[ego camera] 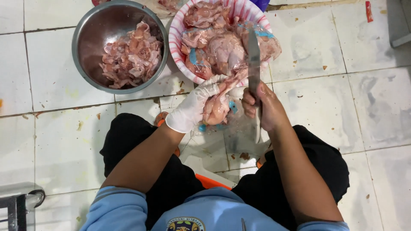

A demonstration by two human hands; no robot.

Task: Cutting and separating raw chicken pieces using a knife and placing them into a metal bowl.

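While my left hand (190,112), in a white glove, closes its grip around a pale pink raw chicken piece (216,107) at frame centre, my bare right hand (261,107) just at its 3 o'clock clasps the handle of a long steel knife (254,55), blade pointing to 12 o'clock. That blade lies over a pink-and-white striped plastic basin (177,36) heaped with raw chicken. At the basin's 9 o'clock, touching it, sits a round steel bowl (83,30) of cut meat pieces (130,55) on the white tiled floor (368,98).
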